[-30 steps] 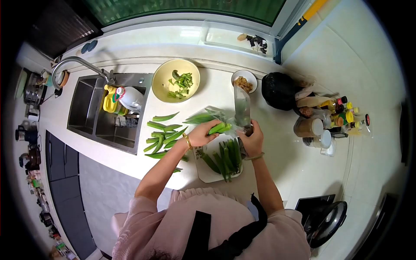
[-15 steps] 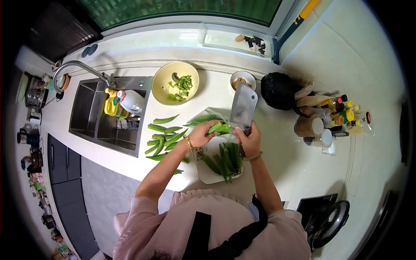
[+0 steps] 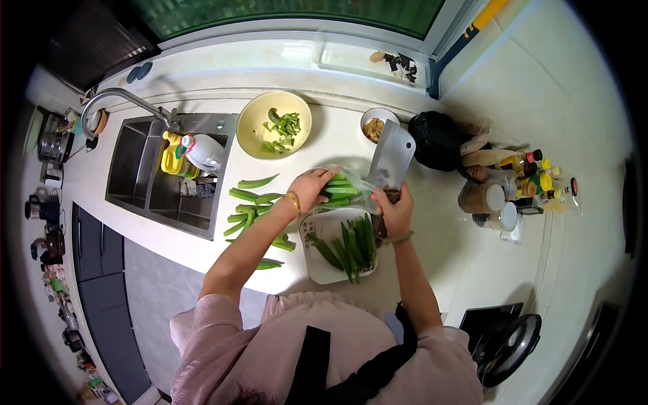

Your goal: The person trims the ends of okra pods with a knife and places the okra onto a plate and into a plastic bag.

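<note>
Nearest to me is my pink shirt (image 3: 270, 351), and just beyond it is the white tray (image 3: 318, 273) on the counter (image 3: 439, 270), with some whole okra (image 3: 354, 246) lying in it. To the left of the tray, more loose pods (image 3: 251, 213) lie on the counter in a rough column. Beyond the tray, my left hand (image 3: 309, 189) is bent over other green pods (image 3: 345, 191) at the clear plastic bag (image 3: 364, 188); I cannot tell if its fingers, which are partly hidden, pinch them or only rest there. My right hand (image 3: 395, 207) is closed around the handle of the knife (image 3: 393, 155), and the wide blade points away from me. Beyond the blade, a small white bowl (image 3: 364, 133) holds brown pieces, and to its right sits a black bag (image 3: 435, 140), with bottles (image 3: 536, 179) farther right. On the left, a yellow bowl (image 3: 251, 121) contains cut green pieces (image 3: 287, 126), and it is beside the sink (image 3: 128, 162). Farthest away, a clear tub (image 3: 347, 57) stands below the window (image 3: 290, 17).
</note>
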Motion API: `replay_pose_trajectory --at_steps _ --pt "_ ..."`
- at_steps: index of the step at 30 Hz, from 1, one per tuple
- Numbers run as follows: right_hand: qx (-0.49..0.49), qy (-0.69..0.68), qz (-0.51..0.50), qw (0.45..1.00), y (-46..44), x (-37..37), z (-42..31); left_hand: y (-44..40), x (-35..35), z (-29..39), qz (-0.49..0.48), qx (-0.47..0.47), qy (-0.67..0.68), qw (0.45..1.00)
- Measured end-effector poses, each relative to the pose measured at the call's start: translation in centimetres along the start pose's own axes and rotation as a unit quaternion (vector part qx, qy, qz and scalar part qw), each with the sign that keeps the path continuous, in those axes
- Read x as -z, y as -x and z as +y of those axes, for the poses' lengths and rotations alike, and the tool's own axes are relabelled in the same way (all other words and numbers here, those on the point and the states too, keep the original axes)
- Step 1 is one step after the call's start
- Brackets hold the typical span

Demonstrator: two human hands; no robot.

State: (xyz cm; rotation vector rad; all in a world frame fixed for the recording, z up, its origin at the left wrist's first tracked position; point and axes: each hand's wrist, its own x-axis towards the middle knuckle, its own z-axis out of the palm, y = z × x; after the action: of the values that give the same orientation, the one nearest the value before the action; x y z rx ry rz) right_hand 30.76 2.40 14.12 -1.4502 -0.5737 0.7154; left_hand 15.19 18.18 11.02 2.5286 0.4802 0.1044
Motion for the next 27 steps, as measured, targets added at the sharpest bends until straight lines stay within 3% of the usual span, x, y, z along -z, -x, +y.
replay_pose_trajectory --at_steps 9,12,15,17,20,24,26,27 --pt "0.011 0.016 0.008 1.000 -1.1 0.0 -0.3 1.9 1.5 -0.4 -0.085 0.052 -0.097 0.990" --pt "0.014 0.041 0.031 0.999 -2.0 0.3 -0.9 2.1 1.4 -0.5 0.016 0.001 -0.112 0.994" --pt "0.017 0.064 0.049 0.997 -2.7 0.2 -1.9 2.3 2.0 0.7 0.012 0.028 -0.069 0.997" --pt "0.026 0.068 0.046 0.996 -2.8 0.3 -1.5 2.8 1.4 1.3 0.063 0.015 -0.066 0.996" --pt "0.040 0.084 0.040 0.995 -2.4 0.7 -0.7 3.5 1.6 4.3 0.197 -0.071 -0.006 0.978" --pt "0.038 0.090 0.047 0.994 -1.3 1.2 0.3 4.6 -2.5 6.4 0.081 -0.173 0.075 0.979" --pt "0.040 0.095 0.057 0.993 -0.9 1.4 0.3 5.0 -4.7 7.9 -0.096 0.036 -0.001 0.995" --pt "0.044 0.098 0.065 0.992 -0.7 1.5 0.3 4.7 -5.3 8.4 -0.098 0.034 0.000 0.995"
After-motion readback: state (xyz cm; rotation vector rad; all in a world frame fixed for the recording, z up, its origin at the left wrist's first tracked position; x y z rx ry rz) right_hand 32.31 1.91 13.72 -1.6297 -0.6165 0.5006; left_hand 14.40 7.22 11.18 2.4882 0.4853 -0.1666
